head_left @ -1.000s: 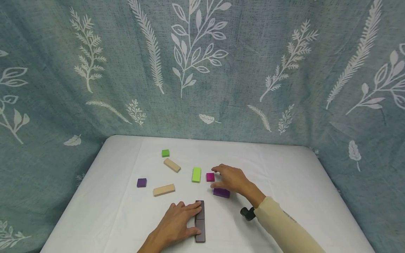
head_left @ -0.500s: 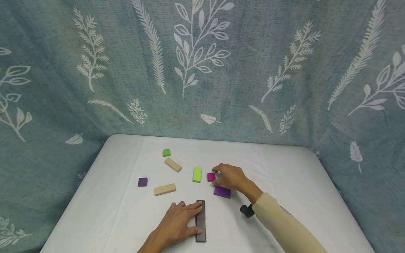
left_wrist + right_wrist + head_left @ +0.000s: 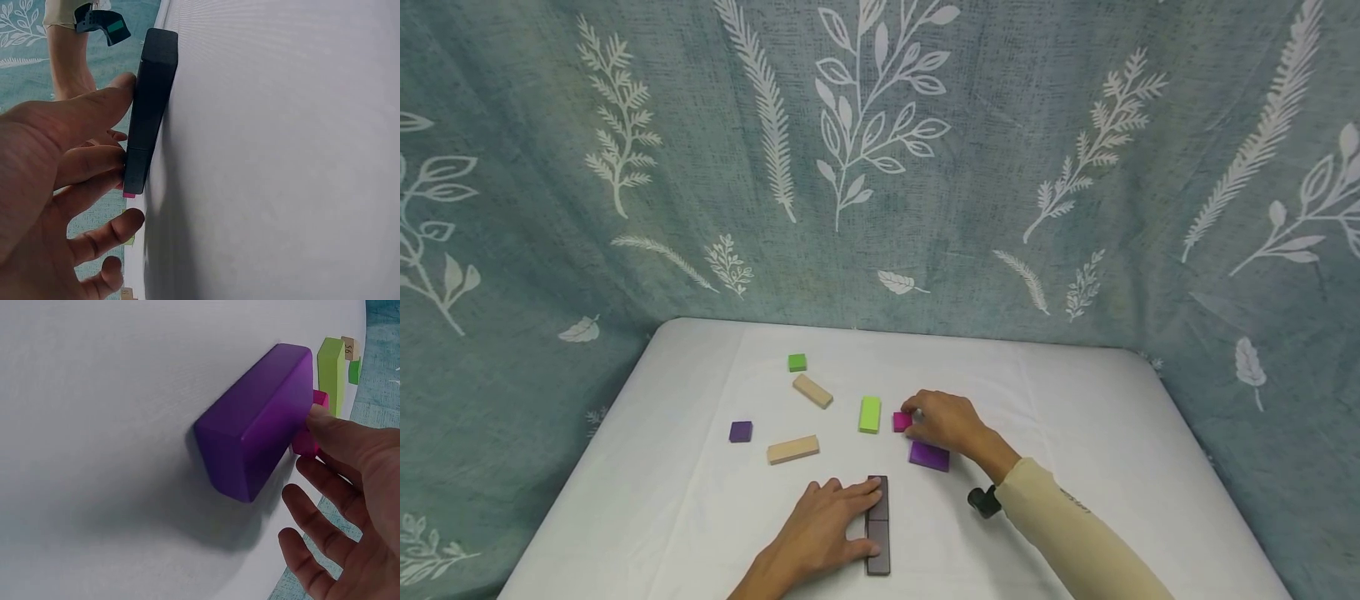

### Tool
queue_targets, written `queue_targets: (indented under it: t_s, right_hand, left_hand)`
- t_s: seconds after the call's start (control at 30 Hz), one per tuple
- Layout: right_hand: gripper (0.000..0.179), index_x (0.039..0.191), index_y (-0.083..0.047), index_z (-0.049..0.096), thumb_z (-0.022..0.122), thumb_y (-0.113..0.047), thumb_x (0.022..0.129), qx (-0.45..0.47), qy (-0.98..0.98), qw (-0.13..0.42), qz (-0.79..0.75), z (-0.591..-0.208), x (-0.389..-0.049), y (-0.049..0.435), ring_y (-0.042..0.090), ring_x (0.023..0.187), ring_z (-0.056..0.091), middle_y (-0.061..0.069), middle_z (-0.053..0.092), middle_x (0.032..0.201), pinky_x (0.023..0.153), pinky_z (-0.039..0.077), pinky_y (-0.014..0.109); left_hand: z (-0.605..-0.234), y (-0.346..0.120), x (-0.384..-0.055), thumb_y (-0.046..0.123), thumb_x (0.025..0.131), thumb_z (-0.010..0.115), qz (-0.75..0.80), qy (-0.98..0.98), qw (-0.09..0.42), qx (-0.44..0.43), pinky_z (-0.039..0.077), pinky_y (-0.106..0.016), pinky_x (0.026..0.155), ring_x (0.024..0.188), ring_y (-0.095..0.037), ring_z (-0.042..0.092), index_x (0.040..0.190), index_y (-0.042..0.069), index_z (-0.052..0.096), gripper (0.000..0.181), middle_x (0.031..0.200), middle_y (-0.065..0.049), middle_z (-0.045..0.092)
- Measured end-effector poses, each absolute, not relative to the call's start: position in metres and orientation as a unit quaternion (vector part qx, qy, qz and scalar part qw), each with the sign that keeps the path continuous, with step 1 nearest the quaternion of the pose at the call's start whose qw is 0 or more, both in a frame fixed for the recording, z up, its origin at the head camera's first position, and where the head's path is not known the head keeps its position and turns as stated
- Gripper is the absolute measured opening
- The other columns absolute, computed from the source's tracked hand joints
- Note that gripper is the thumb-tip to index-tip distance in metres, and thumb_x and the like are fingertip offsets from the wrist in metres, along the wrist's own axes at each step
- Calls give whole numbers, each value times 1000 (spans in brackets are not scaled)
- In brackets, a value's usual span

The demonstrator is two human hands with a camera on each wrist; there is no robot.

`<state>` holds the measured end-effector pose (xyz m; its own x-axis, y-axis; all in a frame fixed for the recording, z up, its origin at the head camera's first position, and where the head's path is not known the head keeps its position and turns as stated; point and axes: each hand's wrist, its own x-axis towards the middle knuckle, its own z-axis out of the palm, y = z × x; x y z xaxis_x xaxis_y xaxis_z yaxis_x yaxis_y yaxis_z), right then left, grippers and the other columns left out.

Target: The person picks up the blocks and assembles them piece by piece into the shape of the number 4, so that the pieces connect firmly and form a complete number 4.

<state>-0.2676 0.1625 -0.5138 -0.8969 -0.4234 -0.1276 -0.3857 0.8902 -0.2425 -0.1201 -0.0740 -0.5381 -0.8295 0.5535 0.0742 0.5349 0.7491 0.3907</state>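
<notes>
Two dark grey blocks [image 3: 877,546] lie end to end in a line at the near middle of the table. My left hand [image 3: 822,527] rests on them, thumb on the nearer block and index fingertip on the far one, fingers fairly straight. Farther right, my right hand [image 3: 951,422] pinches a small magenta block [image 3: 901,422] between thumb and index finger. In the right wrist view the magenta block [image 3: 306,440] is partly hidden behind the thumb and a larger purple block [image 3: 250,428]. That purple block sits just on the near side of the right hand.
A lime block [image 3: 869,414] lies left of the magenta one. Farther left are two pale wooden blocks, one nearer [image 3: 793,450] and one farther [image 3: 812,391], a small dark purple block [image 3: 741,432] and a small green block [image 3: 797,362]. A patterned curtain [image 3: 880,167] hangs behind the white table.
My right thumb and index finger have closed in on the magenta block, and the purple block shows more fully. The left hand keeps its place on the dark blocks.
</notes>
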Motion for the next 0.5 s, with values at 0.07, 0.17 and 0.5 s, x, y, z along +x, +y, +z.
queue_targets:
  t_s: [0.07,0.17,0.5]
  right_hand:
    - [36,119,-22,75,81,-34,86,-208,969,89,-103,-514,-268,162,17,105,66,-4,71,116,83,54,40]
    - [34,118,-22,75,81,-34,86,-210,969,86,-98,-514,-268,162,18,105,66,-4,71,117,83,54,40]
    - [34,116,-21,76,82,-35,86,-223,967,75,-101,-512,-263,159,14,97,66,-4,72,114,78,53,37]
  left_hand:
    - [-538,-74,-120,55,79,80,202,935,21,291,36,-29,72,92,-11,53,134,19,68,67,146,8,56]
    - [-538,-73,-120,55,79,80,202,935,23,290,36,-29,72,92,-10,53,134,19,68,67,146,8,56]
    - [-538,-73,-120,55,79,80,200,937,32,284,36,-28,73,91,-9,52,134,20,68,66,146,9,55]
